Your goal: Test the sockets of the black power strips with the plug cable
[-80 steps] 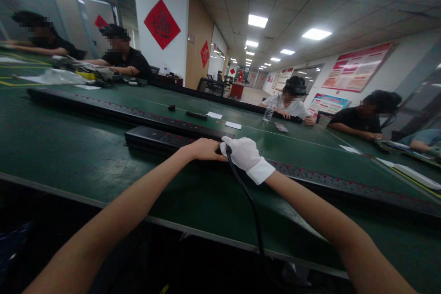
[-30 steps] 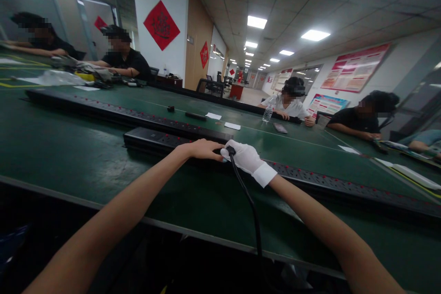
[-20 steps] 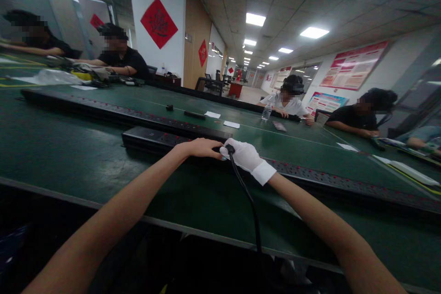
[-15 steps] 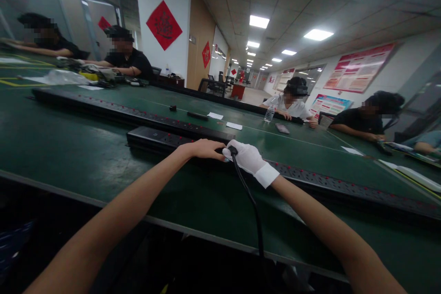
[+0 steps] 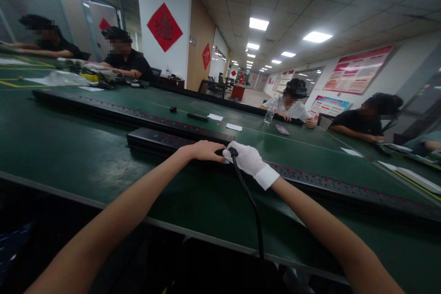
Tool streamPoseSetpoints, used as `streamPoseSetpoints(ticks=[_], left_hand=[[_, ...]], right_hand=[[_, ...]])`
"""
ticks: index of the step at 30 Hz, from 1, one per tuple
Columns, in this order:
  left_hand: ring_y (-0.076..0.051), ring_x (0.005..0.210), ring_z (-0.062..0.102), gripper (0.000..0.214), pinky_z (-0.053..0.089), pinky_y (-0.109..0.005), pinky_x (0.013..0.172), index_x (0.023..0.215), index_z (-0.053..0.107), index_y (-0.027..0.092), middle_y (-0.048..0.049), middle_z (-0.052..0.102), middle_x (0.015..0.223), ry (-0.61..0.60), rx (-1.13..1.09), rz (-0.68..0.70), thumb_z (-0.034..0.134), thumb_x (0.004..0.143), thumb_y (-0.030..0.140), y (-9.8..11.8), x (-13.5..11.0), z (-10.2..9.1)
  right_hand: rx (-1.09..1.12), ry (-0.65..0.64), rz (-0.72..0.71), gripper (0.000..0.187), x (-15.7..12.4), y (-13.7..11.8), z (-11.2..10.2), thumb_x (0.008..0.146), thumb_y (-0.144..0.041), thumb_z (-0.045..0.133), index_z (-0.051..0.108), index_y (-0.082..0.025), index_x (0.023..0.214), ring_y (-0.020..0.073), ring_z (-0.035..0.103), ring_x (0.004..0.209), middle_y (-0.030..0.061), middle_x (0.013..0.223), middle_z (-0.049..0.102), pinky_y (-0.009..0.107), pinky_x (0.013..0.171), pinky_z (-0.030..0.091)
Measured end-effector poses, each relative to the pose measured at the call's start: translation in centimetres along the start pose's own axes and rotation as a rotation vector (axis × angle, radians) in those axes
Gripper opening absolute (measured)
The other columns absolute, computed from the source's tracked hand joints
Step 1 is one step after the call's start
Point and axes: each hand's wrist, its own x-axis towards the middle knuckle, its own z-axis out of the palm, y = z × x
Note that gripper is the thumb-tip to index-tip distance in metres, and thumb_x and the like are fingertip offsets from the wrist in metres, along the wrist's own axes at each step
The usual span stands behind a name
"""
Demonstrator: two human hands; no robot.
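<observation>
A long black power strip with red-marked sockets lies across the green table in front of me. My left hand, bare, is closed over it, fingers on top and thumb on the near side. Right beside it my right hand, in a white glove, grips a black plug down at the strip. From the plug a black cable hangs over the table's front edge. The glove hides the plug's pins, so I cannot tell whether it sits in a socket.
Behind lies a second long power strip. Beyond it are a small black piece, a short black bar, paper slips and a water bottle. Several people sit around the table; a plastic bag lies far left.
Both hands keep their place and hold on the strip and plug. Only a very slight shift of the view shows.
</observation>
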Motion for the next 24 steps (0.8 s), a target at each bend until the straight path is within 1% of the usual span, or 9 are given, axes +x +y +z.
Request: streamPoseSetpoints(ticks=[3,8,11,17,21,24], left_hand=[[-0.029,0.109,0.049,0.067,0.037,-0.038,0.085,0.124,0.043,0.028,-0.0029,0.048,0.129,0.008,0.005,-0.006,0.034,0.073,0.070,-0.02,-0.01,0.08],[-0.028,0.109,0.049,0.067,0.037,-0.037,0.086,0.123,0.043,0.027,-0.0040,0.049,0.129,0.022,0.009,-0.016,0.033,0.074,0.070,0.10,-0.04,0.11],[-0.027,0.108,0.050,0.067,0.036,-0.037,0.087,0.123,0.044,0.025,-0.0048,0.049,0.128,0.022,0.011,-0.012,0.033,0.074,0.070,0.14,-0.04,0.16],[-0.027,0.108,0.050,0.069,0.036,-0.036,0.087,0.126,0.041,0.025,-0.0048,0.049,0.129,0.029,0.028,0.001,0.034,0.074,0.070,0.16,-0.13,0.21],[-0.027,0.110,0.049,0.068,0.037,-0.035,0.087,0.126,0.040,0.026,-0.0040,0.046,0.131,0.028,0.050,-0.005,0.032,0.075,0.069,0.21,-0.13,0.15],[-0.026,0.109,0.049,0.068,0.036,-0.035,0.087,0.127,0.040,0.026,-0.0042,0.047,0.130,0.027,0.065,0.009,0.033,0.075,0.069,0.29,-0.15,0.15]], right_hand=[[-0.016,0.001,0.000,0.031,0.04,-0.04,0.01,0.086,-0.049,0.036,0.055,-0.025,0.091,0.0148,0.060,0.070,0.0021,0.083,0.066,0.022,0.057,0.035],[-0.032,-0.002,0.041,0.030,-0.02,-0.24,0.02,0.086,-0.048,0.038,0.056,-0.025,0.092,0.0151,0.061,0.071,0.0022,0.082,0.066,0.022,0.058,0.036],[-0.028,0.004,0.037,0.030,-0.10,-0.23,-0.02,0.086,-0.049,0.037,0.056,-0.025,0.091,0.0151,0.061,0.072,0.0014,0.082,0.066,0.022,0.059,0.036],[-0.031,-0.017,0.023,0.031,0.05,-0.09,-0.10,0.085,-0.050,0.037,0.055,-0.025,0.090,0.0155,0.061,0.070,0.0015,0.081,0.066,0.022,0.057,0.035],[-0.049,-0.026,0.055,0.031,0.18,-0.18,-0.06,0.085,-0.049,0.037,0.055,-0.025,0.091,0.0160,0.061,0.071,0.0029,0.080,0.066,0.023,0.057,0.035],[-0.069,-0.034,0.075,0.031,0.12,-0.32,-0.07,0.085,-0.048,0.038,0.056,-0.024,0.091,0.0160,0.061,0.072,0.0032,0.082,0.066,0.023,0.058,0.036]])
